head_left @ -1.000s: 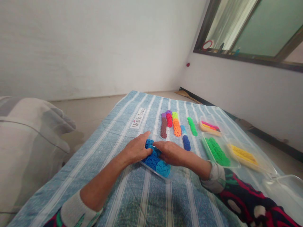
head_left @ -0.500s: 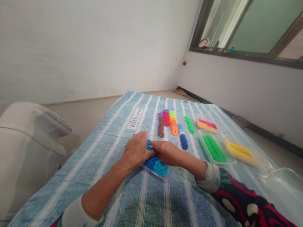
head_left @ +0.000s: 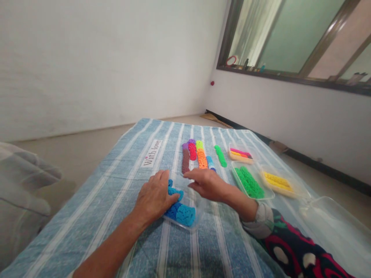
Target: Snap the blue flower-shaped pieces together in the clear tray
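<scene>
A clear plastic box with dark and light blue crocheted pieces in its near and left parts stands on the cloth in front of me. My left hand grips the box at its left side, its thumb reaching over the blue pieces. Over the far right part of the box hovers my right hand; thumb and index finger are apart and I see nothing between them. Beyond it lies a short blue crocheted stack, partly covered by that hand.
Flat stacks in brown, red, orange and green lie further back. To the right stand boxes of green pieces, yellow pieces and mixed colours. A clear lid or tray lies at far right.
My right hand has drawn away from my left hand and its fingers have parted. More of the box's inside shows now. The whole view has shifted, moving the table leftward in the picture.
</scene>
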### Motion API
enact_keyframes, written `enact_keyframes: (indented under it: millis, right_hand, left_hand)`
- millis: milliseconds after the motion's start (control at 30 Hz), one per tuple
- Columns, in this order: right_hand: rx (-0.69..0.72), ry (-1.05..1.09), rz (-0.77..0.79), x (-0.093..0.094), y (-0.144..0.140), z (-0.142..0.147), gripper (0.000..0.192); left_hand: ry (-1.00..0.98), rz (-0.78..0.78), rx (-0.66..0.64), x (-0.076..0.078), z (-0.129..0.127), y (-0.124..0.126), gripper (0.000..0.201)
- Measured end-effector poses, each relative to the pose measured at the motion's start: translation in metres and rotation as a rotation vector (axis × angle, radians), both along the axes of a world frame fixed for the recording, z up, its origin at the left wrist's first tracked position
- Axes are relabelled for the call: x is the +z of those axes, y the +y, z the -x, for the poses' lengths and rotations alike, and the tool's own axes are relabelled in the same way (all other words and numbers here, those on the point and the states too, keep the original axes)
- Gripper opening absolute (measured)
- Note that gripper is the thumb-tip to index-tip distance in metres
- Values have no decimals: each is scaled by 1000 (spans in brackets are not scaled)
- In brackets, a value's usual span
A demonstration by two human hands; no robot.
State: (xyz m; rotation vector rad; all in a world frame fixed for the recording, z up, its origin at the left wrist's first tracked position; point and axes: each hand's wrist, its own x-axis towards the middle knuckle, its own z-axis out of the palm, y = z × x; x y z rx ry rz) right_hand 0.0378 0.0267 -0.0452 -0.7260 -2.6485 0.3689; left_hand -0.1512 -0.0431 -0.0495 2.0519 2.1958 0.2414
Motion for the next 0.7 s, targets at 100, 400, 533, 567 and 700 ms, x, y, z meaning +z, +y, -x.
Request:
enact_keyframes:
  millis: [100, 400, 533, 567, 700]
  right_hand:
    - [-216, -23, -4, 12, 36, -22, 30]
    - [-514, -251, 262, -3, 140, -52, 27]
    - [-531, -288, 416, -15, 160, -48, 30]
    - [-534, -294, 449, -17, 164, -47, 29]
    - [-532, -306, 554, -18, 176, -43, 23]
  left_hand:
    - [4, -20, -14, -3, 0, 1, 48]
    - [17, -20, -1, -7, 3, 1, 56]
    - [10, -8, -1, -5, 2, 0, 61]
    - [8, -4, 0, -4, 1, 0, 60]
    - [1, 0, 3, -2, 1, 0, 58]
